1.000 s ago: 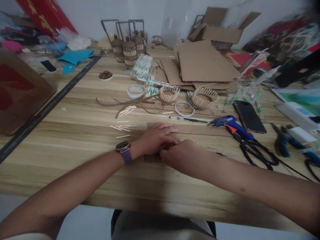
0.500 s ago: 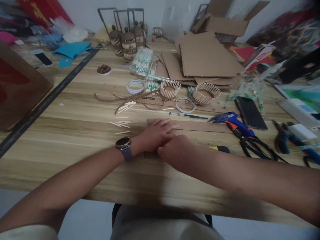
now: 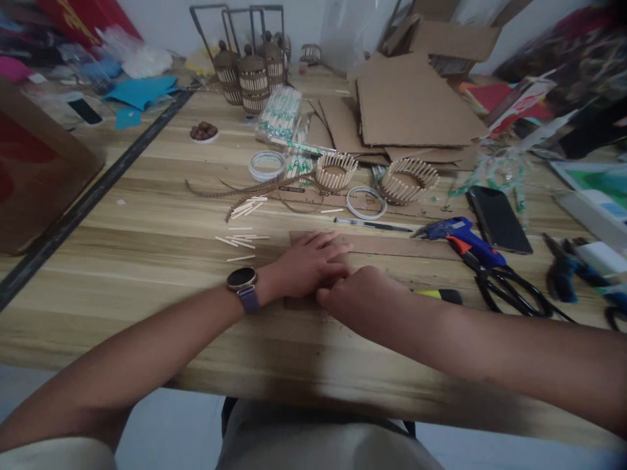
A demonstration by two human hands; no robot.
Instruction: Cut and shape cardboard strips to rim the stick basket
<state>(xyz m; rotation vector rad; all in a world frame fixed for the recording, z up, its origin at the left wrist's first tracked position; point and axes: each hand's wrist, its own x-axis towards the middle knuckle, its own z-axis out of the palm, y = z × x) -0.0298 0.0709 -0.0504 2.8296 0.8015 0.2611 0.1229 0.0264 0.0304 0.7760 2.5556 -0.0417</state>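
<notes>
My left hand (image 3: 316,261) lies with its fingers stretched out over a strip of brown cardboard (image 3: 399,247), pressing it on the wooden table. Close against its thumb side, my right hand (image 3: 356,292) is curled closed; whatever its fingers hold is hidden beneath it. A smaller piece of cardboard (image 3: 296,303) shows below my left palm. Beyond the hands lies a pen (image 3: 375,225). Partly covered by my right forearm is a yellow and black object (image 3: 443,296). Short wooden sticks (image 3: 241,241) are scattered left of my left hand.
At right lie a blue glue gun (image 3: 463,238), black-handled scissors (image 3: 512,290) and a phone (image 3: 499,219). Two rings of upright sticks (image 3: 409,181), a tape roll (image 3: 267,166) and stacked cardboard (image 3: 416,101) stand farther back. Small lanterns (image 3: 253,81) line the wall.
My right hand has shifted slightly to the right, while my left hand stays nearly in place. More of the yellow and black object shows. The view has moved a little.
</notes>
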